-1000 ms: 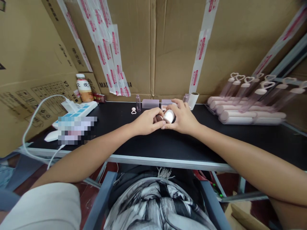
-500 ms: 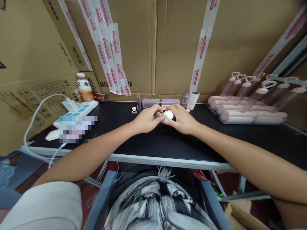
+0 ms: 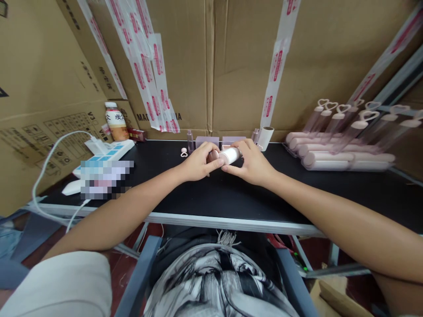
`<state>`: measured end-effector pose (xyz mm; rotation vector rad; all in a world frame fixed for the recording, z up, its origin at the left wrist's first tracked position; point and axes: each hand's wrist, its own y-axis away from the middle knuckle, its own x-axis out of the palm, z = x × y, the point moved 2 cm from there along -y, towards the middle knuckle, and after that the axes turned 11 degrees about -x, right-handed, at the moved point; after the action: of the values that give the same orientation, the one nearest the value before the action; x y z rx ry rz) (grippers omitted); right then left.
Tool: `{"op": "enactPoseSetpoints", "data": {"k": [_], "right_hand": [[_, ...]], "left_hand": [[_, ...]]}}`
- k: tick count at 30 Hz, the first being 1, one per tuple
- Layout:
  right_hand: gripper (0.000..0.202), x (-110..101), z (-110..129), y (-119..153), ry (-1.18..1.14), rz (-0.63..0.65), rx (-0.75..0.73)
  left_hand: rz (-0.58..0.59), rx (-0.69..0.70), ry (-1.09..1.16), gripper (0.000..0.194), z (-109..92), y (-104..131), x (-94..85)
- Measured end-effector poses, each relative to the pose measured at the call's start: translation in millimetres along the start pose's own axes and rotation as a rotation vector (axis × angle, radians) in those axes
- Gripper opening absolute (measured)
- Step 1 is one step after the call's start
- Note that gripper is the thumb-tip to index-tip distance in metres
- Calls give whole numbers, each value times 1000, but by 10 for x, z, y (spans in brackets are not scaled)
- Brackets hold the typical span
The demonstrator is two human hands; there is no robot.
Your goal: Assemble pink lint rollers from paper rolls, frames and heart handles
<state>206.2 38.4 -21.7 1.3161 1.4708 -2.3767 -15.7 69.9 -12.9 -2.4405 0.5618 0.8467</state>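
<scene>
Over the black tabletop, my right hand (image 3: 254,164) is closed round a white tube (image 3: 231,155) with a pale pink end. The tube lies nearly level between my two hands. My left hand (image 3: 198,162) is closed on a small pale pink cap (image 3: 214,155) at the tube's left end; whether the two touch is hard to tell. Just behind my hands are two translucent purple boxes (image 3: 207,141), partly covered by my fingers. A small heart-shaped pink piece (image 3: 184,152) lies left of them, near a clear purple vial (image 3: 190,141).
A white cylinder (image 3: 265,138) stands behind my right hand. Stacked pink tubes (image 3: 327,161) and clear tubes with heart-shaped tops (image 3: 358,125) fill the right side. At left are a drink bottle (image 3: 116,122) and a power strip (image 3: 112,154). Cardboard (image 3: 238,66) walls the back.
More of the white tube now shows between my hands, as my right hand has shifted its hold and its fingers have spread along it. My left hand has moved slightly left.
</scene>
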Motion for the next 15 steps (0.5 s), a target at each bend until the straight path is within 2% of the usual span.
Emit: {"op": "enactPoseSetpoints", "data": {"k": [2,4,10,15], "right_hand": [[70,-8,16,-5,9,-10,-5],[71,-12,25,-8,32,-10,-7],[86,-21,30,-9,120,99,-28],[86,-61,20,-22,135,150,-92]], "left_hand": [[49,-34,109,52,13,4,39],[44,-30,134,52,30,-1,54],[-58,132,-86,44,13,-20,-26],[48,165,-131,35,-58,20,-40]]}}
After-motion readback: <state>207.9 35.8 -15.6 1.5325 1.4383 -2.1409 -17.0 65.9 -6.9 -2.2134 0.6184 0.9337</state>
